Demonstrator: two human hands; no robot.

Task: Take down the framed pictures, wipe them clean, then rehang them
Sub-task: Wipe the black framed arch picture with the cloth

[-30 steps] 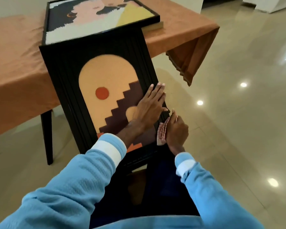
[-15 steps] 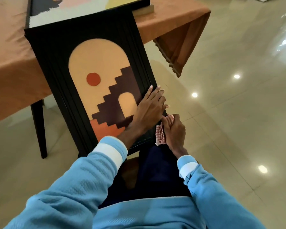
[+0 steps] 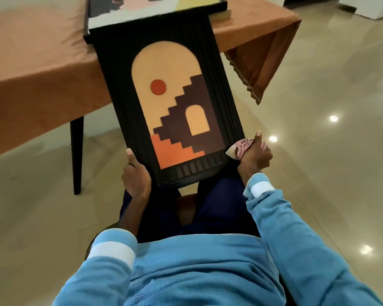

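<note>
Gripping the framed picture point(image 3: 175, 102) at its lower corners, left hand point(image 3: 135, 175) bare, right hand point(image 3: 255, 154) also clutching the cloth point(image 3: 241, 146); wiping likely done, rehanging needs lifting.

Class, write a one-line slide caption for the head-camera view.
Seated person grips black-framed arch picture with left hand and right hand, which also clutches a cloth.

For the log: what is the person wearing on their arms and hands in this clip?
Both arms are in light blue knitted sleeves with a ribbed, textured weave. Each sleeve has a broad white band near the wrist and ends in a blue cuff. The left sleeve is pushed up the forearm, while the right sleeve reaches the wrist. The left hand and right hand are bare: no gloves, rings or watch show.
</note>
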